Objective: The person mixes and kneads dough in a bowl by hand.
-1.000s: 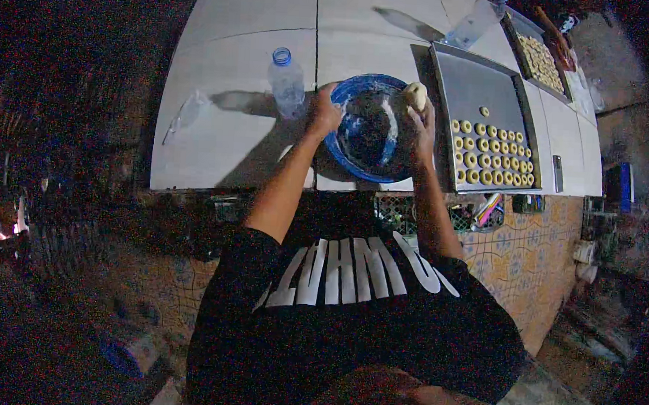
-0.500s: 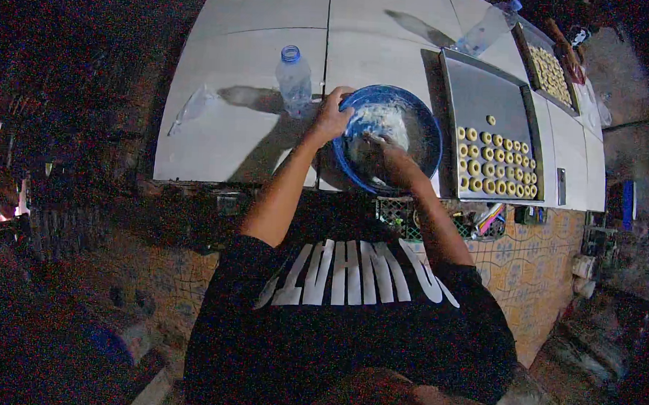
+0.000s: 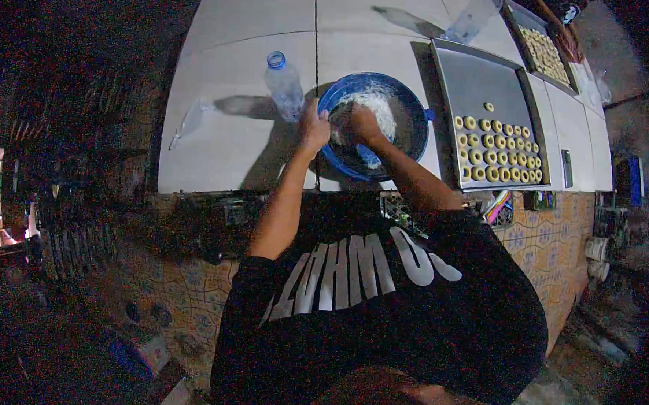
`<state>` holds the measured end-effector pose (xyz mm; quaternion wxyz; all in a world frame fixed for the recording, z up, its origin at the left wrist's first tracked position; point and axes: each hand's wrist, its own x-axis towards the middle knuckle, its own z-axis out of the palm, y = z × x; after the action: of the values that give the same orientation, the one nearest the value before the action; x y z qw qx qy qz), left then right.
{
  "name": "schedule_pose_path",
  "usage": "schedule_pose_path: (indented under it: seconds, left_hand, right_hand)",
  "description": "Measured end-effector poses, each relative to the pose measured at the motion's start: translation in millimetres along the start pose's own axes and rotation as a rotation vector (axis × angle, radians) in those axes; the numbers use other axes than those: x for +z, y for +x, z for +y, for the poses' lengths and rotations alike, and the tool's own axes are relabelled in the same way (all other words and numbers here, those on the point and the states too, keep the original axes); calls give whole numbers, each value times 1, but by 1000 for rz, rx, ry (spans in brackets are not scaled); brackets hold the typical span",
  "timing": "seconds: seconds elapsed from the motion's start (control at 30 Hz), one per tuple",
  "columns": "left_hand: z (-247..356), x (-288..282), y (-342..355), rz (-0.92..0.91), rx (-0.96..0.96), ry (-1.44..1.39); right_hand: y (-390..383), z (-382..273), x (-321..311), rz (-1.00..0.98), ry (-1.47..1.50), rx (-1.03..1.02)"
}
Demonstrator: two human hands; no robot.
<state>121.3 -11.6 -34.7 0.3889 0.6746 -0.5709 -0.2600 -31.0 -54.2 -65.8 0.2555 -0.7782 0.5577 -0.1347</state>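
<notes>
A round blue basin [image 3: 421,145] with white powder [image 3: 377,106] in it stands on the white tiled table. At its left rim my left hand [image 3: 313,131] is closed on the edge. My right hand [image 3: 363,124] is down inside the basin at the powder, its fingers curled; whatever they hold is hidden. Some powder clings to the basin's inner wall, and blue bottom shows below my right hand. Just left of the basin is an uncapped clear plastic bottle [image 3: 283,87] with a blue neck.
Right of the basin lies a metal tray [image 3: 478,71] with rows of small ring-shaped dough pieces [image 3: 497,156]. A second filled tray [image 3: 544,54], another clear bottle [image 3: 473,18] and a dark phone-like slab [image 3: 566,168] are farther right. A crumpled clear plastic bag [image 3: 190,122] lies at the left.
My right hand has moved left and up within the basin, curling from extended fingers. More blue bottom shows where it was. My left hand stays on the rim; the view has shifted slightly.
</notes>
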Motion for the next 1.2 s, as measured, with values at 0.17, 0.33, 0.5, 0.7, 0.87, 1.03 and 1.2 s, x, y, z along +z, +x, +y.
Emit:
schedule_pose_path:
  seconds: [0.17, 0.33, 0.5, 0.7, 0.87, 1.03, 1.2]
  left_hand:
    - [10, -6, 2, -52, -135, 8]
    - [0, 0, 0, 33, -132, -98]
    - [-15, 10, 12, 28, -89, 16]
    - [-9, 8, 9, 17, -128, -30]
    - [-10, 4, 14, -61, -41, -72]
    - [-14, 9, 13, -82, -38, 34]
    - [-8, 11, 15, 14, -1, -34]
  right_hand:
    - [21, 53, -18, 238, 921, -94]
    - [-21, 48, -65, 247, 1040, -131]
    - [-70, 19, -78, -11, 482, -184]
    - [-48, 7, -58, -154, 12, -374]
    - [-36, -12, -32, -341, -105, -354]
    - [-19, -3, -26, -244, -71, -298]
    - [-10, 19, -12, -222, 290, -248]
